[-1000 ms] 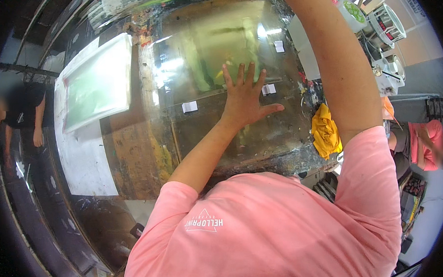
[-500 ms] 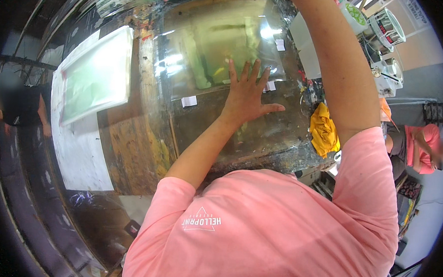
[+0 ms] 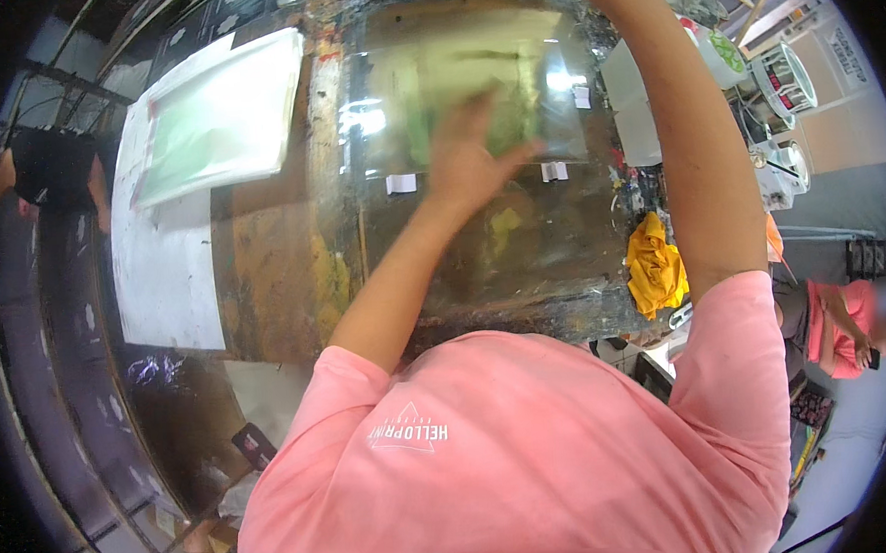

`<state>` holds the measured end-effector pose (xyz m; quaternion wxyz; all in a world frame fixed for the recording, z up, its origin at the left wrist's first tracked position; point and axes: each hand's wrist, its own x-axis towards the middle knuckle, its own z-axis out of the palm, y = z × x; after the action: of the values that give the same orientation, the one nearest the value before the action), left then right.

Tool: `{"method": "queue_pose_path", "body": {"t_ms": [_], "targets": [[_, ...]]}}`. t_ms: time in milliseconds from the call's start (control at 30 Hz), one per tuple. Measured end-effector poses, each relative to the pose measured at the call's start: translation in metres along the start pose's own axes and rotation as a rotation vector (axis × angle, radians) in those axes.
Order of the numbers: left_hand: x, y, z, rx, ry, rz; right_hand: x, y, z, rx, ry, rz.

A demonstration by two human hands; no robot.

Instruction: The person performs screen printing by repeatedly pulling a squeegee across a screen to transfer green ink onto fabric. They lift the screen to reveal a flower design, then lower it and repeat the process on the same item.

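My left hand (image 3: 467, 155) is over a clear, shiny plastic sheet (image 3: 383, 84) on the worktable, its thumb spread away from the fingers. Motion smears the fingertips, and I cannot tell whether they touch the sheet. Small white tabs sit around the sheet: one (image 3: 401, 184) left of my wrist, another (image 3: 554, 172) right of my thumb, and a third (image 3: 581, 97) at the right side. Under the sheet a greenish-yellow, partly reflective area shows. My right arm (image 3: 690, 113) stretches away past the table's right side; its hand is beyond the upper edge.
A stack of translucent film sheets (image 3: 225, 128) lies at left on white paper (image 3: 168, 281). At right are a crumpled yellow cloth (image 3: 655, 265), white plastic containers (image 3: 641, 131) and tubs (image 3: 783, 78). One person (image 3: 841, 326) is at far right, another (image 3: 54, 167) at far left.
My left hand has shifted left over the plastic sheet, uncovering the tab by the thumb. The whole view has shifted slightly. My right arm stays stretched out.
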<state>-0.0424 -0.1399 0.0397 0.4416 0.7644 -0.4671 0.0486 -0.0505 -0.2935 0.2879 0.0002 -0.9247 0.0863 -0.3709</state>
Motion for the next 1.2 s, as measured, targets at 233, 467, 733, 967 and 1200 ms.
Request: {"method": "queue_pose_path", "body": {"t_ms": [233, 467, 733, 967, 1200], "targets": [[0.033, 0.002, -0.175, -0.692, 0.085, -0.478, -0.083, -0.021, 0.028, -0.087, -0.093, -0.024], [-0.074, -0.069, -0.103, 0.127, -0.022, -0.432, -0.176, -0.011, 0.064, 0.24, -0.618, -0.04], [-0.088, -0.073, -0.092, 0.384, -0.056, -0.393, -0.234, -0.027, 0.1, 0.199, -0.531, -0.043], [-0.087, -0.073, -0.094, 0.374, -0.053, -0.339, -0.151, 0.043, 0.199, 0.067, -0.402, -0.055], [-0.09, -0.081, -0.093, 0.423, 0.029, -0.209, -0.051, 0.099, 0.235, 0.14, -0.744, -0.017]]}}
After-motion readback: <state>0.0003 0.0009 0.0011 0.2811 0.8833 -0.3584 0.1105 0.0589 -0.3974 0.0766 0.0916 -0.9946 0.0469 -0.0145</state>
